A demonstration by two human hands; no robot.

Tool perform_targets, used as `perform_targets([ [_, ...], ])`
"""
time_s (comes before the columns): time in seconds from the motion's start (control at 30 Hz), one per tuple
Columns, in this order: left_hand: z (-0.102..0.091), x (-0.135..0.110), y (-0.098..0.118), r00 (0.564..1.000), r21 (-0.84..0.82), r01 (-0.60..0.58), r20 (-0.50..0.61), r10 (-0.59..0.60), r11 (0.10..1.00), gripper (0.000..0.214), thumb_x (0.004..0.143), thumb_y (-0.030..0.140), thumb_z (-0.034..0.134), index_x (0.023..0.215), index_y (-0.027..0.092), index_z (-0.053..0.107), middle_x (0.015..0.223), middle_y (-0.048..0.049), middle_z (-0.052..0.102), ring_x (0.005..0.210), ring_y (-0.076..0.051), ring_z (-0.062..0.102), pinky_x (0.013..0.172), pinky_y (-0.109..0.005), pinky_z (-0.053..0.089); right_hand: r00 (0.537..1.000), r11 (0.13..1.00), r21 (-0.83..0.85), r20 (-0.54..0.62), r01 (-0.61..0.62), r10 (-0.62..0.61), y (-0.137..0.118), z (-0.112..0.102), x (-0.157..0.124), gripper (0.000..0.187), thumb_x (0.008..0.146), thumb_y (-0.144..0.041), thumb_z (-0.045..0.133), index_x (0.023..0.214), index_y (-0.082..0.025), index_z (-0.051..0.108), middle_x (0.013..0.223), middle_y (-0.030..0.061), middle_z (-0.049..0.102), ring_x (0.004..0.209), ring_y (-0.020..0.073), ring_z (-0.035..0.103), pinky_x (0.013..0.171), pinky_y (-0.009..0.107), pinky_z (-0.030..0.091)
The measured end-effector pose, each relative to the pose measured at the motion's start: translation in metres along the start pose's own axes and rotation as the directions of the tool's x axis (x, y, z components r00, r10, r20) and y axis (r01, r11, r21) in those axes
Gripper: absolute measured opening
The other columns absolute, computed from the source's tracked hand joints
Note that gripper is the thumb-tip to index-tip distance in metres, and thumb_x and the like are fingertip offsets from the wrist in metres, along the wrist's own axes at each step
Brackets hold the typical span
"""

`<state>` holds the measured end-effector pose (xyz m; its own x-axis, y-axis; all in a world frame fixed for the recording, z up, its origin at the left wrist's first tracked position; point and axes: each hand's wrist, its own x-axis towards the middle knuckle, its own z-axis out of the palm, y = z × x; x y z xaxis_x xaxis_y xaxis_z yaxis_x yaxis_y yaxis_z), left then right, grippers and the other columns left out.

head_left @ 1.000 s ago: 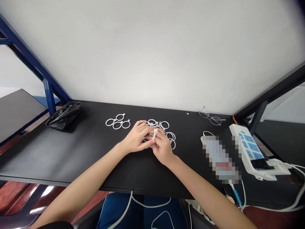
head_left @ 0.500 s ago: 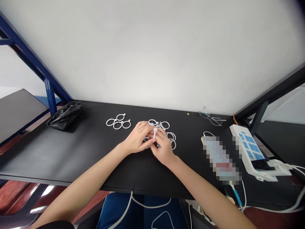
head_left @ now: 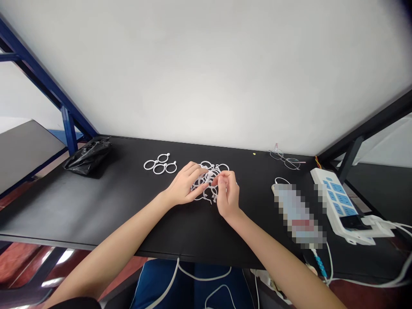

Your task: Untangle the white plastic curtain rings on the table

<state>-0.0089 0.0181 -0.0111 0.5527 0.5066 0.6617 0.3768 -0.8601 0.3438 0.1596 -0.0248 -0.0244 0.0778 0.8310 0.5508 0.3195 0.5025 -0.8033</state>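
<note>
The step appears to be working one white ring (head_left: 210, 174), which the left hand (head_left: 185, 184) pinches over the ring pile (head_left: 208, 191) on the bench (head_left: 135, 193), the curled right hand (head_left: 229, 195) beside it, hold unclear, calling next for a steady pinch.

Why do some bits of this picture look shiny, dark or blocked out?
In the head view, pale light glints off the left part of the black table; white glare spots the red floor; square pixels mask most of the phone; and the top right corner darkens, perhaps from the lens.
</note>
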Motion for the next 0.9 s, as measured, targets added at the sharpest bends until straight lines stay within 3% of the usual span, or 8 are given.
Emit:
perform_targets([
  [0.1, 0.001, 0.001, 0.003, 1.000, -0.028, -0.031, -0.001, 0.031, 0.999, 0.026, 0.093, 0.029, 0.045, 0.110, 0.013, 0.056, 0.092, -0.0106, 0.058, 0.087, -0.022, 0.047, 0.080, -0.039, 0.044, 0.994, 0.998, -0.013, 0.094, -0.060, 0.060, 0.003, 0.001, -0.001, 0.015, 0.098, -0.032, 0.041, 0.087, -0.022, 0.043, 0.062, -0.0047, 0.049, 0.052, 0.0115, 0.049, 0.052, 0.025, 0.040],
  [0.2, 0.001, 0.002, 0.007, 0.999, -0.063, -0.054, 0.002, 0.054, 0.997, 0.027, 0.093, 0.030, 0.043, 0.109, 0.012, 0.057, 0.092, -0.0107, 0.058, 0.086, -0.022, 0.047, 0.080, -0.039, 0.044, 0.981, 0.998, -0.044, 0.189, -0.039, 0.047, 0.003, 0.002, -0.003, 0.027, 0.100, -0.033, 0.036, 0.076, -0.022, 0.040, 0.056, -0.0053, 0.043, 0.047, 0.0105, 0.043, 0.050, 0.025, 0.036],
  [0.37, 0.001, 0.004, 0.009, 0.998, -0.098, -0.065, 0.001, 0.065, 0.993, 0.027, 0.095, 0.026, 0.036, 0.106, 0.012, 0.058, 0.092, -0.0113, 0.058, 0.085, -0.021, 0.047, 0.079, -0.040, 0.043, 0.977, 0.997, -0.071, 0.213, 0.025, -0.010, 0.001, 0.002, -0.003, 0.035, 0.100, -0.030, 0.032, 0.067, -0.022, 0.036, 0.053, -0.0046, 0.038, 0.047, 0.0104, 0.038, 0.050, 0.026, 0.032],
  [0.53, 0.003, 0.001, 0.008, 1.000, -0.144, -0.011, 0.009, 0.013, 0.990, 0.036, 0.097, 0.033, 0.029, 0.102, 0.013, 0.059, 0.088, -0.0115, 0.058, 0.084, -0.022, 0.048, 0.079, -0.041, 0.044, 0.975, 0.991, -0.072, 0.200, 0.111, -0.095, -0.001, 0.001, 0.000, 0.034, 0.098, -0.026, 0.037, 0.065, -0.022, 0.029, 0.055, -0.0054, 0.032, 0.047, 0.0094, 0.032, 0.049, 0.026, 0.028],
  [0.73, 0.003, 0.000, 0.008, 0.999, -0.209, 0.044, 0.014, -0.042, 0.977, 0.043, 0.097, 0.043, 0.028, 0.098, 0.014, 0.060, 0.086, -0.0114, 0.059, 0.084, -0.023, 0.049, 0.079, -0.042, 0.044, 0.966, 0.987, -0.091, 0.232, 0.135, -0.111, -0.001, 0.001, -0.002, 0.033, 0.099, -0.026, 0.036, 0.066, -0.022, 0.031, 0.053, -0.0055, 0.033, 0.045, 0.0095, 0.032, 0.048, 0.027, 0.027],
  [0.9, 0.004, 0.002, 0.011, 0.977, -0.391, 0.199, 0.003, -0.215, 0.899, 0.043, 0.095, 0.049, 0.034, 0.096, 0.015, 0.059, 0.087, -0.0088, 0.060, 0.080, -0.020, 0.053, 0.077, -0.037, 0.046, 0.957, 0.983, -0.086, 0.257, 0.160, -0.133, -0.003, 0.001, -0.002, 0.031, 0.099, -0.026, 0.033, 0.068, -0.022, 0.033, 0.054, -0.0049, 0.037, 0.046, 0.0099, 0.036, 0.048, 0.026, 0.028],
])
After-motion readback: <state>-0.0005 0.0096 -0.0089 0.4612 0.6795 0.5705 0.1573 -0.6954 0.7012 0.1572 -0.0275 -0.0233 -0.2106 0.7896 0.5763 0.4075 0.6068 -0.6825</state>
